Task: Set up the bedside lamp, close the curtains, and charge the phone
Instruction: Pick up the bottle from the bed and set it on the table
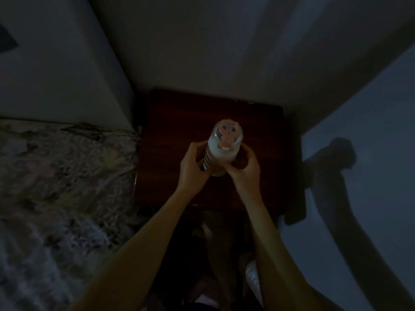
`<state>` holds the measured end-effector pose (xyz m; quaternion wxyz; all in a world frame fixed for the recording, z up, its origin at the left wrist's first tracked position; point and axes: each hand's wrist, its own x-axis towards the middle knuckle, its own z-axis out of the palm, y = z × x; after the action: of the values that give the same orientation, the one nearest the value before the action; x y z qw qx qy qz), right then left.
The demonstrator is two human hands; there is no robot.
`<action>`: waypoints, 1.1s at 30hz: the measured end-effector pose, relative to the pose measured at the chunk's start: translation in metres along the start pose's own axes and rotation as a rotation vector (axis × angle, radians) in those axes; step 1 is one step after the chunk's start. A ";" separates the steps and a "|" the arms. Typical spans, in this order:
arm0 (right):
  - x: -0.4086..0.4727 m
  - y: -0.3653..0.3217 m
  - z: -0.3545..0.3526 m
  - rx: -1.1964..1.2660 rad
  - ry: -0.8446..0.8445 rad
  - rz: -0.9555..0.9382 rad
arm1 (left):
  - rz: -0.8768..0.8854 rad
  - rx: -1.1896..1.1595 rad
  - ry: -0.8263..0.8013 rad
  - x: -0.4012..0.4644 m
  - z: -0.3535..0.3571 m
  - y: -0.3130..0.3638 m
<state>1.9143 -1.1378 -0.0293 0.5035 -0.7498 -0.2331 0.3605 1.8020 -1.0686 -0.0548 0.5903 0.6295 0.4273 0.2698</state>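
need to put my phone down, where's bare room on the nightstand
Bare wood on the nightstand lies behind the lamp toward the wall, and along the bed-side edge. The middle front is crowded: left hand and right hand hold the lamp.

Unlit white lamp [222, 145] upright on nightstand [170, 135]

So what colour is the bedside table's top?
Dark reddish-brown wood bedside table, seen in the dim head view.

Nightstand [170, 122] hemmed: bed [56, 176]; walls [224, 52]
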 end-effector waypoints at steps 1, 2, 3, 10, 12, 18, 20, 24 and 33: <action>0.002 0.002 0.001 0.019 0.006 0.011 | -0.006 0.001 -0.011 0.004 0.000 -0.001; 0.004 0.003 0.002 0.034 0.015 0.017 | -0.014 0.001 -0.024 0.007 0.001 -0.001; 0.005 0.005 0.003 0.041 0.028 0.020 | -0.021 0.004 -0.038 0.010 0.000 -0.002; 0.010 0.012 0.005 0.016 0.050 0.037 | -0.041 0.029 -0.043 0.018 0.001 -0.004; 0.011 0.012 0.007 -0.001 0.044 0.024 | -0.056 0.021 -0.033 0.017 0.001 -0.006; 0.004 0.011 0.009 -0.027 0.052 0.036 | -0.075 0.071 -0.021 0.010 0.001 -0.005; 0.001 0.010 0.009 -0.052 0.049 0.045 | -0.069 0.099 -0.044 0.007 -0.001 -0.003; -0.014 0.010 0.014 -0.177 0.062 0.053 | -0.058 0.281 -0.042 -0.005 -0.005 -0.004; -0.094 0.010 0.040 -0.443 0.043 -0.125 | -0.164 0.497 0.125 -0.085 -0.050 0.000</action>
<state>1.8236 -1.1852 -0.0188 0.3529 -0.8336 -0.3418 0.2525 1.7183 -1.1161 -0.0329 0.4101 0.7004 0.5656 0.1463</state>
